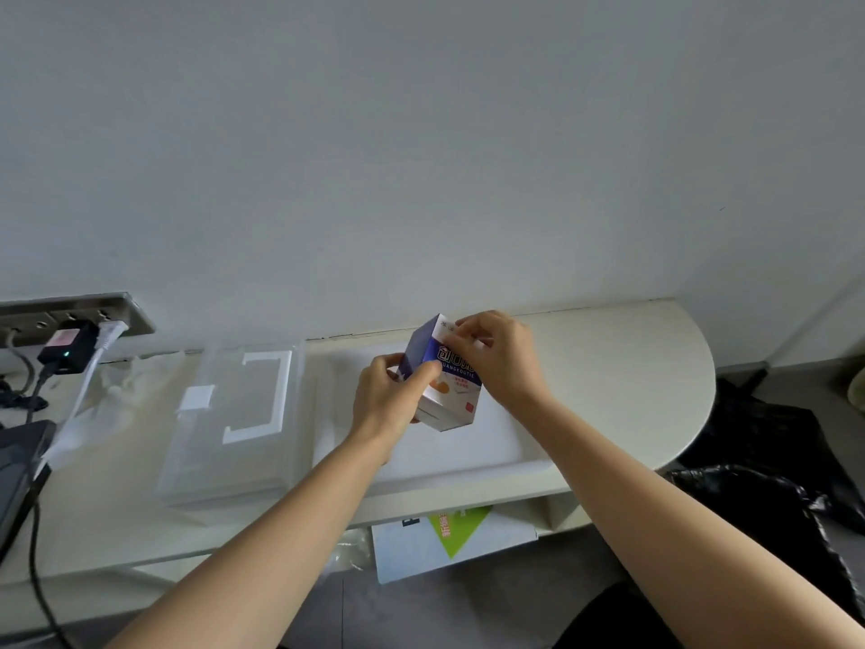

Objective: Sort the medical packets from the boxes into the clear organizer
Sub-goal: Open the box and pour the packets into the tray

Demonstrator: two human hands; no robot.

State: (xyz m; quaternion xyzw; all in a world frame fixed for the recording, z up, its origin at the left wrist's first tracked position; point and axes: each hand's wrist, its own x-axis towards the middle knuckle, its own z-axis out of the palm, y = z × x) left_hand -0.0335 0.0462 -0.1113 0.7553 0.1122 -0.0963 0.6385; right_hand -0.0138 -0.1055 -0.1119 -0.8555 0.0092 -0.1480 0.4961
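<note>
The left grip [384, 405] is grasping a blue-and-white box [449, 400], its fingers curling round the box's left side and its thumb lying on the printed front. The right grip [505, 363] is pinching the white flap at the top of the same box, at about one o'clock from the box's middle. The box is tilting with its top leaning away from the person and is hanging in the air above a white tray [468, 456], not touching it. The tray is lying on the pale desk [632, 367], and just beside it at nine o'clock the clear organizer [224, 475] is sitting flat, with white shapes showing through its see-through top; whether anything is lying in its compartments cannot be told. Farther off at ten o'clock, a metal socket strip [70, 311] is running along the wall with a black adapter [65, 348] and a white plug [110, 332] sitting in it, their cables trailing down over the desk. At six o'clock from the box, below the desk edge, a white carton with a green patch [449, 541] is showing. At four o'clock, beyond the rounded end of the desk, a black plastic bag [772, 508] is lying crumpled.
</note>
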